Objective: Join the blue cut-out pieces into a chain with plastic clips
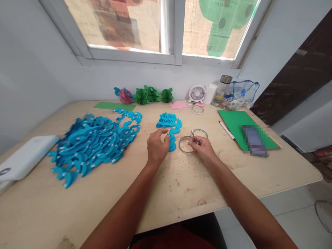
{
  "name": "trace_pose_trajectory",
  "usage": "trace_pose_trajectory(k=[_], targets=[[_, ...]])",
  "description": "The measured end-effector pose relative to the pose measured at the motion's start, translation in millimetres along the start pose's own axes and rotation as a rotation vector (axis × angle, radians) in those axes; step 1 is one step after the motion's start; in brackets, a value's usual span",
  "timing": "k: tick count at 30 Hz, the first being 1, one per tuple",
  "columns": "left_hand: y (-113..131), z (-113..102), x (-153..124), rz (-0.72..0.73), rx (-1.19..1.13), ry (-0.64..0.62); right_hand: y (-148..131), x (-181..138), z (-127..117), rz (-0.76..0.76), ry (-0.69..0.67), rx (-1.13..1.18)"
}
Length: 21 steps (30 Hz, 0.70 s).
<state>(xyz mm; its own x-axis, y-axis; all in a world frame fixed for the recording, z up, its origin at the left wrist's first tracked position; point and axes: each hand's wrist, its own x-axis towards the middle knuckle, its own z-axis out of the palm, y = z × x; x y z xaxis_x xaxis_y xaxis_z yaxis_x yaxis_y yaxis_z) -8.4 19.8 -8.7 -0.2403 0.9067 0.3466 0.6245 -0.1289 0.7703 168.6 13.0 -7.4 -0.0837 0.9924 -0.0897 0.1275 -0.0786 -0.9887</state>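
Observation:
My left hand is over the middle of the table, fingers curved and thumb apart from the index finger. Just beside its thumb lie blue curved paper pieces, joining a folded row of blue pieces behind. Whether the thumb touches them I cannot tell. My right hand pinches a thin metal tool that looks like tweezers, its tip pointing up. Under and beside that hand lie two thin rolls of tape, the nearer roll and the farther roll.
A large heap of blue paper pieces with white squares spreads at left, near a white box-shaped device. Green paper figures, a small fan and a bottle line the wall. Green sheets, a pen and a blurred phone lie right.

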Motion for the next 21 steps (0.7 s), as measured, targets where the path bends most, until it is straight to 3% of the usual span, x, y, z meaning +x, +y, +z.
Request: trace_pose_trajectory(k=[5, 7, 21], targets=[[-5, 5, 3, -0.038, 0.185, -0.274, 3, 2, -1, -0.012, 0.005, 0.005], [-5, 8, 1, -0.003, 0.201, -0.324, 3, 3, -1, -0.014, 0.005, 0.003], [-1, 9, -3, -0.007, 0.131, -0.352, 4, 3, -1, -0.009, 0.002, 0.011]])
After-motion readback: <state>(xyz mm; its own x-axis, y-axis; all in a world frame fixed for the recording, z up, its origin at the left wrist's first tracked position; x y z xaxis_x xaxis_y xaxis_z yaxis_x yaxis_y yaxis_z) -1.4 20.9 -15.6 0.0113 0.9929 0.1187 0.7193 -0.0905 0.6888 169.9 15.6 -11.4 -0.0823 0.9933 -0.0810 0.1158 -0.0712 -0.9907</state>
